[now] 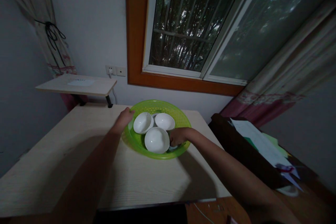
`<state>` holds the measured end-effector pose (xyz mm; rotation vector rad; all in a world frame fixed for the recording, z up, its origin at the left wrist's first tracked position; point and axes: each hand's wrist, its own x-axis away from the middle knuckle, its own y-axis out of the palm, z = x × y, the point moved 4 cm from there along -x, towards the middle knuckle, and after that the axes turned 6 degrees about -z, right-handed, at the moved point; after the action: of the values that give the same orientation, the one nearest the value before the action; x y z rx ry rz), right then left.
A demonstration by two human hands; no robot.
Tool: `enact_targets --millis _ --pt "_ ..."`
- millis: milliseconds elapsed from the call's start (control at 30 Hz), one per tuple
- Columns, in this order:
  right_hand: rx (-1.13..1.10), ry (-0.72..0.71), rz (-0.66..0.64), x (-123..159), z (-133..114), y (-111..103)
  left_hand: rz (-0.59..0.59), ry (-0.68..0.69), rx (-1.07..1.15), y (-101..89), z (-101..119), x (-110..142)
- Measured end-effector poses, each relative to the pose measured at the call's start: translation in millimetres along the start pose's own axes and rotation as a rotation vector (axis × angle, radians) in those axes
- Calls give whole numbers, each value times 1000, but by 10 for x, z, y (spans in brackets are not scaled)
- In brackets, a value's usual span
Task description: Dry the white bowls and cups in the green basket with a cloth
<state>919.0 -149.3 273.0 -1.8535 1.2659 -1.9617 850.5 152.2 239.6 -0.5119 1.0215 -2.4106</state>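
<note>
A green plastic basin (157, 104) with small holes in its wall sits on the table, holding several white bowls. One bowl (143, 123) lies at the left, another bowl (165, 121) at the back right, and a third bowl (156, 140) in front; more white crockery shows partly beneath them. My left hand (126, 116) is closed on the basin's left rim. Inside the basin at the right, my right hand (177, 136) reaches down beside the front bowl with its fingers curled. A pale item under those fingers is mostly hidden, so its kind is unclear.
The light wooden table (147, 182) carries a small raised shelf (76, 84) at its back left. Behind stands a wall with a barred window (191, 24). At the right, a dark cabinet (252, 150) bears papers. A cable (203, 213) lies on the floor.
</note>
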Motion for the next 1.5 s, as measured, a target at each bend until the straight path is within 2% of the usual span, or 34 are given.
enact_targets --millis 100,133,300,400,500,633,833,967,1067,1133,1200,1300,1400,1500 --pt "-99 -37 -113 36 35 39 6 7 5 -19 37 37" --pt "-99 -1 -89 34 82 37 4 5 5 -23 44 47" --pt "89 381 322 -11 402 -78 -4 11 -2 -24 40 35" --pt "143 453 466 -30 507 -167 2 13 -35 -15 14 -5" --pt "187 456 559 -19 541 -258 5 8 -29 -8 -3 -25" --pt "227 456 601 27 485 -244 15 8 4 -8 6 -4" --pt "216 491 562 225 373 -36 28 -20 27 -1 23 57" --pt "173 496 589 453 526 -21 34 -37 24 9 43 89" --pt "-22 375 690 559 799 -14 40 -57 34 15 42 91" --pt "-235 310 830 594 1032 49 48 -69 56 25 21 80" --pt "-563 240 1007 597 1259 193 58 -71 89 43 -11 67" --pt "-1222 38 1189 492 1466 536 70 -52 147 81 -50 68" --pt "-1654 -51 1230 299 1429 838 102 -7 240 106 -45 104" --pt "-1757 -117 1239 108 1190 943 126 18 336 130 -25 151"
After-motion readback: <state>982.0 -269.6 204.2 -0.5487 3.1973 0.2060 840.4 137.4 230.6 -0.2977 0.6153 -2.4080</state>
